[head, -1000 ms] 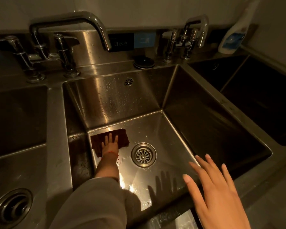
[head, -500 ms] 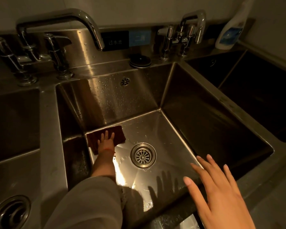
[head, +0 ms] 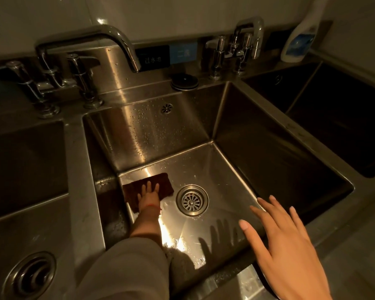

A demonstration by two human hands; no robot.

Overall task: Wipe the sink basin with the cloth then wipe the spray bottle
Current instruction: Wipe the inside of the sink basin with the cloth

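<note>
A dark brown cloth point(head: 160, 184) lies flat on the wet floor of the middle steel sink basin point(head: 225, 174), in its far-left corner. My left hand point(head: 148, 194) presses down on the cloth with straight, spread fingers. My right hand point(head: 284, 241) hovers above the basin's near-right rim, fingers straight and spread, holding nothing. The white spray bottle point(head: 299, 42) with a blue label stands on the back ledge at the far right, far from both hands.
A round drain point(head: 192, 200) sits right of the cloth. Over the basin's back-left reaches a tall faucet point(head: 117, 42), and a second faucet point(head: 245, 40) stands further right. A black round plug point(head: 184, 81) lies on the back ledge. Other basins flank left and right.
My left hand and the cloth have stayed in the basin's far-left corner, shifting only slightly. The right hand keeps hovering. The camera view has drifted a little.
</note>
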